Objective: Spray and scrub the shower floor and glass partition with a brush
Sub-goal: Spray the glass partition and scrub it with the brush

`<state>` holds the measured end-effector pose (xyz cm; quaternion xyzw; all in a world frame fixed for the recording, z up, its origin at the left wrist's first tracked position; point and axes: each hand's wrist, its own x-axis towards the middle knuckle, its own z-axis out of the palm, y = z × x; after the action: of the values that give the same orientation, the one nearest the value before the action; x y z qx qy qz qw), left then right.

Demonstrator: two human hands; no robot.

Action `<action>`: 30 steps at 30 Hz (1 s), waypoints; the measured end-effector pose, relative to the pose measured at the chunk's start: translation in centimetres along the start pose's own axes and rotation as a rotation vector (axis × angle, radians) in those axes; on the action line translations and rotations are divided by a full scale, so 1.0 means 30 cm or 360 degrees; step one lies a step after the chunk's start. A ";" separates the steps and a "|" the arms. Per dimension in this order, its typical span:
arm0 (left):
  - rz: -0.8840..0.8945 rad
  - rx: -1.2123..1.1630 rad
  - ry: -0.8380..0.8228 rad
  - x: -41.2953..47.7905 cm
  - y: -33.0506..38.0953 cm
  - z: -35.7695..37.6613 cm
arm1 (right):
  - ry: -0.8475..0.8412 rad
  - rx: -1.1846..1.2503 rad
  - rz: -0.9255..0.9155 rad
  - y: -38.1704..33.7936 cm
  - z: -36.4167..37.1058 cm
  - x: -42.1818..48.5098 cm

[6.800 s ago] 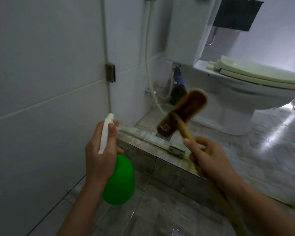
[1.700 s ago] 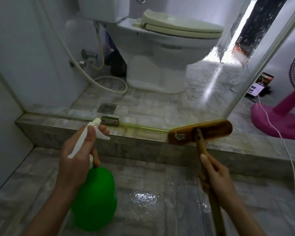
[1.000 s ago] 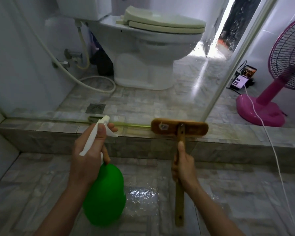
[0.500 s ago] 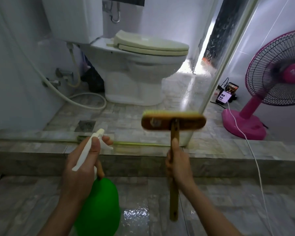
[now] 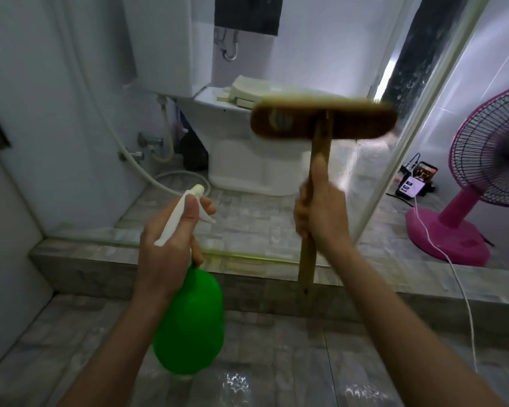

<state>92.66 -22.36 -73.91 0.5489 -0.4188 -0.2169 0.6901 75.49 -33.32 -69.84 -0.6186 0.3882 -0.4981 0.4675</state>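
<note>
My left hand (image 5: pixel 166 254) grips the white trigger head of a green spray bottle (image 5: pixel 190 321), nozzle pointing toward the glass partition (image 5: pixel 362 183). My right hand (image 5: pixel 321 212) grips the wooden handle of a brown scrub brush (image 5: pixel 323 123). The brush head is raised, level and blurred, against the lower part of the glass. The grey tiled shower floor (image 5: pixel 291 356) lies below both hands, with wet glints near the bottom edge.
A tiled curb (image 5: pixel 94 268) carries the glass. Behind it stand a white toilet (image 5: pixel 247 160), a cistern and a hose (image 5: pixel 124 148). At the right are a pink fan (image 5: pixel 482 177), a phone (image 5: pixel 415 183) and a white cable (image 5: pixel 459 283).
The brush has risen from the curb up onto the glass with my right hand. My view has tilted upward. The left hand still holds the spray bottle in much the same place.
</note>
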 end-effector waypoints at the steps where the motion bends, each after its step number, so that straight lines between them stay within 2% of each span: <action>1: 0.0012 0.0005 0.0015 0.000 0.003 -0.009 | 0.0005 0.0016 -0.0081 -0.078 0.025 0.038; 4: 0.0034 0.0027 0.0064 -0.010 0.022 -0.050 | 0.0014 0.0024 -0.0186 -0.075 0.075 0.063; 8: 0.0041 0.0009 0.0104 -0.048 0.039 -0.125 | -0.0026 -0.0075 0.0043 0.332 0.102 -0.127; 10: 0.0020 0.0049 0.0146 -0.072 0.037 -0.165 | -0.0095 -0.0130 0.0146 0.438 0.121 -0.206; 12: -0.0019 0.0097 0.0188 -0.088 0.030 -0.205 | -0.0143 -0.0117 0.0137 0.376 0.174 -0.190; 17: -0.0105 0.0218 0.0270 -0.101 -0.007 -0.281 | -0.0244 -0.0042 -0.0160 0.058 0.391 -0.015; 20: -0.0103 0.0183 0.0318 -0.109 -0.014 -0.309 | -0.0258 -0.0136 -0.0142 0.193 0.413 -0.063; 23: -0.0102 0.0195 0.0359 -0.124 -0.027 -0.328 | -0.0264 -0.0182 0.0142 0.458 0.345 -0.220; 25: -0.0132 0.0189 0.0382 -0.137 -0.036 -0.346 | -0.0279 -0.0200 0.0235 0.528 0.351 -0.267; 27: -0.0174 0.0201 0.0399 -0.144 -0.044 -0.361 | -0.0348 -0.0165 0.0207 0.462 0.424 -0.222; 30: -0.0208 0.0200 0.0427 -0.142 -0.054 -0.385 | -0.0485 -0.0218 -0.0006 0.271 0.591 -0.101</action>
<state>99.98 -12.97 -77.43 0.6411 -0.2989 -0.1595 0.6886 92.12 -29.17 -79.65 -0.7181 0.3447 -0.3719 0.4766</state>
